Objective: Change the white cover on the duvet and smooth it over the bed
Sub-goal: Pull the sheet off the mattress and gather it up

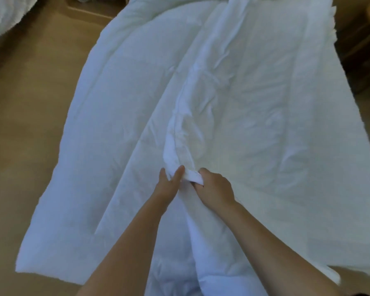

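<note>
centrally, the white cover point(254, 99) lies crumpled over the right half of the frame on top of the quilted duvet point(115, 124), and its bunched edge runs as a ridge down the middle to the lower centre. there the left hand point(169, 184) pinches that ridge between thumb and fingers point(178, 173), while the right hand point(216, 189), just beside it, has its fingers curled tight round the same roll of cloth. tan floor point(30, 103) fills the left side, more white bedding point(0, 16) shows in the upper left corner, and dark wooden furniture point(359, 50) stands at the upper right.
</note>
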### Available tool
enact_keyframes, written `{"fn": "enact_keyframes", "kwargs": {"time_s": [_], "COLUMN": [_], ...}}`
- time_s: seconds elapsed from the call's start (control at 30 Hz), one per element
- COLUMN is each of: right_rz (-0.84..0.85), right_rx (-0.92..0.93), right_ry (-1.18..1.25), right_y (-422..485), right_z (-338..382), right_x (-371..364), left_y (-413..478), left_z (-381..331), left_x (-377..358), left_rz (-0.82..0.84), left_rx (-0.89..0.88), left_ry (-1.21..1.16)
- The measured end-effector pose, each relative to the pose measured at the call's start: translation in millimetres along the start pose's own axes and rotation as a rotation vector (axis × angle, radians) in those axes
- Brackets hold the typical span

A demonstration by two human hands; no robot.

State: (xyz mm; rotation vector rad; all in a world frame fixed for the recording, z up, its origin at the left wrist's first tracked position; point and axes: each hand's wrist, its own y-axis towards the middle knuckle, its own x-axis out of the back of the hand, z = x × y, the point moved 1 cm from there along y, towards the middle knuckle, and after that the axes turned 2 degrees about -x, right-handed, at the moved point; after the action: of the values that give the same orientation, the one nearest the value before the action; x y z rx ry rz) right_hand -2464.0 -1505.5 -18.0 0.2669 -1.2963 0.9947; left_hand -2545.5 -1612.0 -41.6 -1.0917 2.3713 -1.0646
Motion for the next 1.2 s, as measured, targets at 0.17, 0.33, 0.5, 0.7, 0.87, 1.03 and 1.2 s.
{"fn": "enact_keyframes", "kwargs": {"time_s": [0.17, 0.33, 0.5, 0.7, 0.87, 1.03, 1.2], "right_rz": [-0.148, -0.346, -0.795, -0.572, -0.397, -0.3, -0.207], "right_rx": [0.096, 0.047, -0.5, -0.934, -0.917, -0.748, -0.525], "right_ry": [0.058, 0.058, 0.111, 0.118, 0.378, 0.414, 0.401], "right_y": [-12.8, -50.0, -164.5, -230.1, -225.9, -189.0, -137.5], "right_z": [-112.6, -308.7, -588.3, -748.6, -734.0, -668.4, -552.1], "right_x": [87.2, 206.2, 310.8, 242.5, 177.8, 167.3, 173.2], "left_y": [-4.5, -15.1, -93.1, -133.9, -80.0, -54.3, -56.8], "left_z": [-46.7, -120.3, -133.3, -31.3, -0.2, -7.2, -31.2], "left_x": [-102.7, -338.0, -669.5, -815.6, -770.6, -682.0, -534.8], "left_rz": [-0.066, 0.148, 0.591, 0.871, 0.704, 0.609, 0.425], "left_rx": [0.163, 0.043, -0.196, -0.239, -0.202, -0.174, -0.142], "left_ry": [-0.19, -0.037, 0.228, 0.713, 0.924, 1.044, 0.99]}}
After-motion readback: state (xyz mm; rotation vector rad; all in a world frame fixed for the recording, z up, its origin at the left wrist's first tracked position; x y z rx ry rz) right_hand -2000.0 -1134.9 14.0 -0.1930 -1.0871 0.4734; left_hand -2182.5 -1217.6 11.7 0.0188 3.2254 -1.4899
